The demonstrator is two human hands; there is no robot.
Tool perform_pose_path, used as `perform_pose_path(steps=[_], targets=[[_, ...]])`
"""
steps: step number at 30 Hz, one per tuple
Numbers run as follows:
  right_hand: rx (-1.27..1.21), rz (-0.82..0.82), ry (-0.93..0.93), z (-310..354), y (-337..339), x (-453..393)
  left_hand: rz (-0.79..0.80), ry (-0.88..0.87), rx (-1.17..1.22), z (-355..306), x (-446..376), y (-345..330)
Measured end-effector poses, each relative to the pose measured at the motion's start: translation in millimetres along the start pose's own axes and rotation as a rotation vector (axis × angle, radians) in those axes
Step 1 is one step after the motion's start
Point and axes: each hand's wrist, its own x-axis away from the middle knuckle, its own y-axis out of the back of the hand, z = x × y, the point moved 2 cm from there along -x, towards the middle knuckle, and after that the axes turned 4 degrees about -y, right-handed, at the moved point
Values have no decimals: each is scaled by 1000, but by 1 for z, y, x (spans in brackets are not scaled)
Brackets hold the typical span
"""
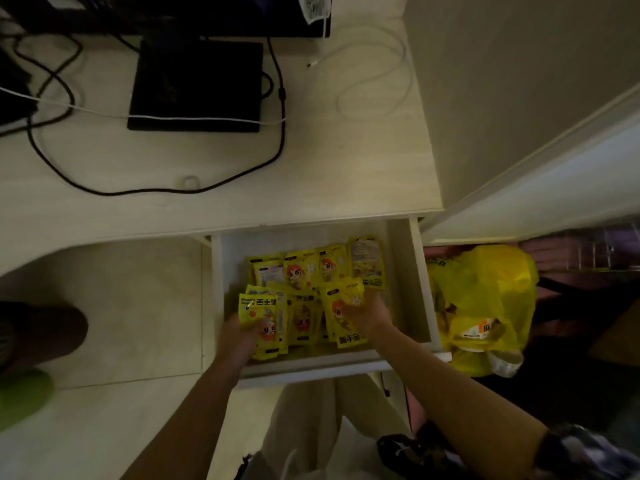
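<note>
A pale wood-grain desk (104,202) fills the view beyond the fingers, and its white drawer (419,289) stands pulled out beneath it, with both hands inside. Outside the drawer wall, to the right of the right fingers, a yellow plastic bag (485,292) slumps on the floor; it carries an orange-and-white label whose print is too blurred to read. Far beyond the fingers, a flat black monitor base (195,84) sits on the desk with a black cable (277,150) looping round it and a white cable (375,81) coiled to its right. A white tag with a QR code (313,6) hangs at the top edge. In the drawer, yellow snack packets (301,271) lie in overlapping rows just beyond and between the fingers. Each shows a cartoon face with orange hair and bold Chinese characters seen upside down, which I cannot read with confidence. The left hand (239,336) curls its fingers round the near end of one packet (258,308) at the drawer's front left. The right hand (365,311) grips a second packet (341,304) by its right edge, near the middle of the drawer.
</note>
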Motion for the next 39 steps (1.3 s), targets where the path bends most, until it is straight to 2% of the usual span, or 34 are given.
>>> perform_pose_path(steps=[5, 11, 16, 21, 29, 39], targets=[[-25, 79, -100, -5, -16, -25, 3, 54, -2, 10, -14, -3], [61, 91, -96, -3, -28, -38, 45, 155, 55, 20, -28, -19], [26, 80, -79, -8, -18, -42, 38, 228, 50, 19, -29, -21], [94, 12, -19, -15, 8, -39, 24, 186, -114, 22, -26, -12], [128, -67, -101, -31, 47, -29, -1, 101, -238, 4, 0, -10], [530, 42, 259, -3, 46, 22, -211, -53, -169, -7, 60, 3]])
